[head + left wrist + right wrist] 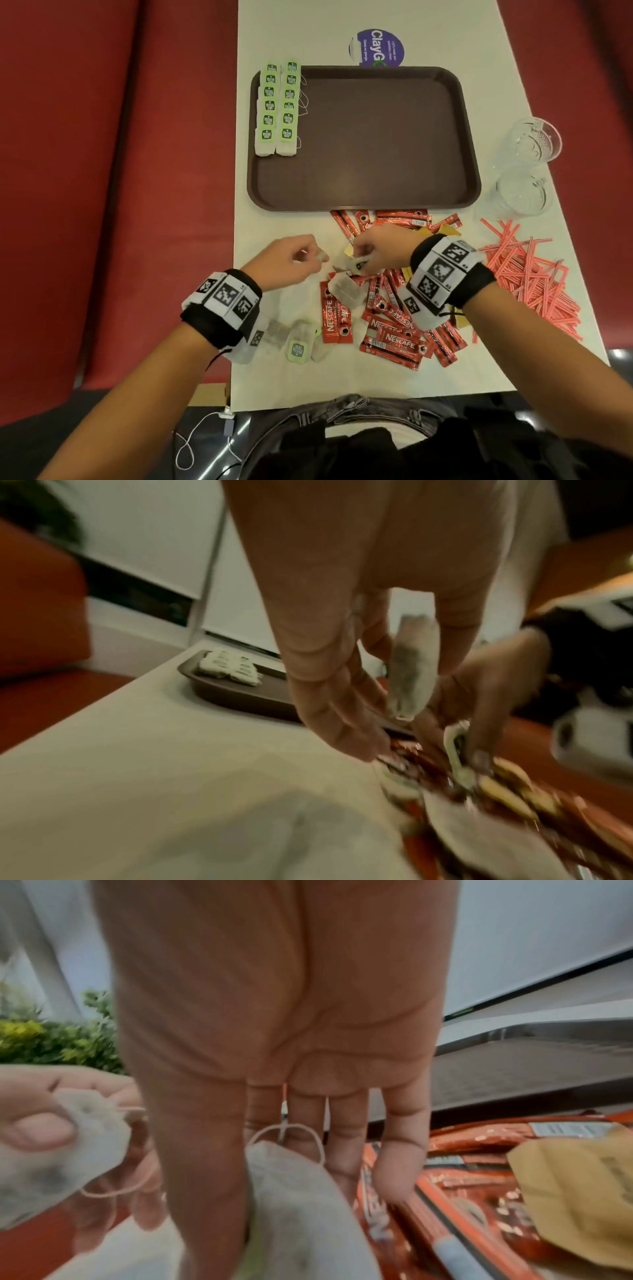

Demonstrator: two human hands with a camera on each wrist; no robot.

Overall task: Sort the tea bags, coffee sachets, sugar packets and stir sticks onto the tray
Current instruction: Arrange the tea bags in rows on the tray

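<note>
A brown tray lies on the white table, with two columns of green-tagged tea bags along its left side. In front of the tray my left hand pinches one tea bag between thumb and fingers. Right beside it my right hand grips another tea bag by its top, its string looped at the fingers. Red coffee sachets lie heaped under and around the right hand. Brown sugar packets lie among them. Striped stir sticks are piled at the right.
Loose tea bags lie near my left wrist, and another tea bag rests on the sachets. Two clear glasses stand right of the tray. A purple sticker is behind it. Red bench seats flank the table.
</note>
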